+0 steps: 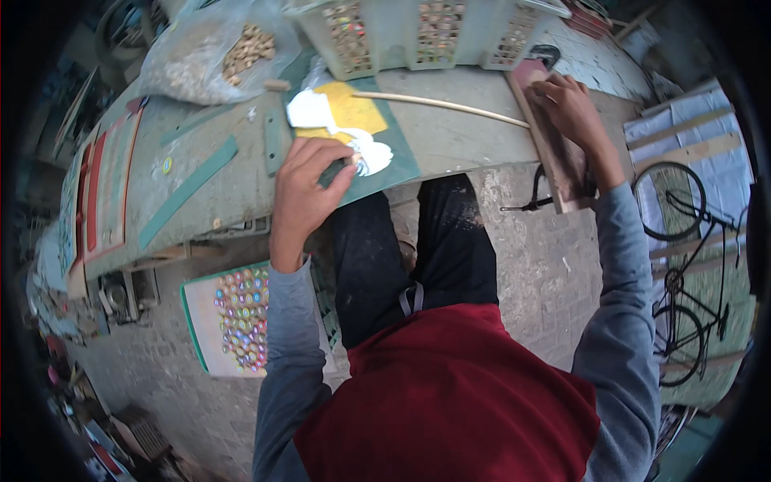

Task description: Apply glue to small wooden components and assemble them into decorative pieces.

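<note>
My left hand point(309, 181) pinches a small pale piece point(354, 159), perhaps wood, between thumb and forefinger. The piece is just above or touching a puddle of white paint or glue point(373, 157), which spreads over a yellow sheet point(353, 106) and a dark green sheet point(405, 161). Over at the table's right end, my right hand point(572, 111) has its fingers curled together at the far part of a long wooden tray-like board point(562, 161) with a pinkish upper end. What those fingers hold, if anything, is hidden.
A thin stick point(442, 103) spans from the yellow sheet to the board. Behind stand a pale plastic crate point(393, 40) and a clear bag point(189, 60) of small wooden pieces. Green strips point(189, 193) lie leftward. Below left, a panel point(207, 337) bears many colourful round pieces. A bicycle point(683, 281) is at right.
</note>
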Available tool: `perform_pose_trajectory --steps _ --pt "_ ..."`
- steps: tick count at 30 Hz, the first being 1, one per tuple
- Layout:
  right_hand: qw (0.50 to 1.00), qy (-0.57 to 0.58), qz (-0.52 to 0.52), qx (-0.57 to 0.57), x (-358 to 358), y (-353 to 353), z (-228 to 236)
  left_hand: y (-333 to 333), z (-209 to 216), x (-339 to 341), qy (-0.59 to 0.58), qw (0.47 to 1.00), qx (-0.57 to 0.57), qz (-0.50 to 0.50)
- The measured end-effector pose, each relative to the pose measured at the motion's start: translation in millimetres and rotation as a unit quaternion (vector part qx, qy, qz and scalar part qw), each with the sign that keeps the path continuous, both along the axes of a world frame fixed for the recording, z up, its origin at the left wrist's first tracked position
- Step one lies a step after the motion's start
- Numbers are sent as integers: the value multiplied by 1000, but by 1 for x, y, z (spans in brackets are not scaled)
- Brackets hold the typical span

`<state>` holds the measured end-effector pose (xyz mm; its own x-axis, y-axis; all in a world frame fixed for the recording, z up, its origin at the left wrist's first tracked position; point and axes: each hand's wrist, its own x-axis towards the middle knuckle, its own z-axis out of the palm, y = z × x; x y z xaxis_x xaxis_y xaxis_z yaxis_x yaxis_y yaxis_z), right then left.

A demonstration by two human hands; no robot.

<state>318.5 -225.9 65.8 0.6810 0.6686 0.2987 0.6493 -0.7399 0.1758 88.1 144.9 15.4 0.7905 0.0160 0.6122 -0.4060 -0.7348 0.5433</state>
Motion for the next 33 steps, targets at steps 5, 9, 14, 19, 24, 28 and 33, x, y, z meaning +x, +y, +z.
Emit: perform_pose_trajectory --steps 5,9,14,19,24,28,33 --pt "997 69 2 20 -52 -23 9 -2 0 -5 -11 999 -7 36" --pt "996 85 -22 23 -87 -42 12 -1 -2 -5 -45 998 -19 43" --pt "999 31 -15 30 -18 -11 -3 7 -11 -11 -41 988 -125 80" --pt "996 67 16 54 -28 -11 1 16 -21 -20 -25 932 -352 83" --pt "992 125 -7 20 -98 -51 19 5 -14 -13 -59 920 -382 59" --pt "995 71 -42 49 -51 -30 1 11 -25 -16 -72 949 -282 123" --pt "997 43 24 60 -6 -12 -8 14 -27 -18 -79 940 -304 134"
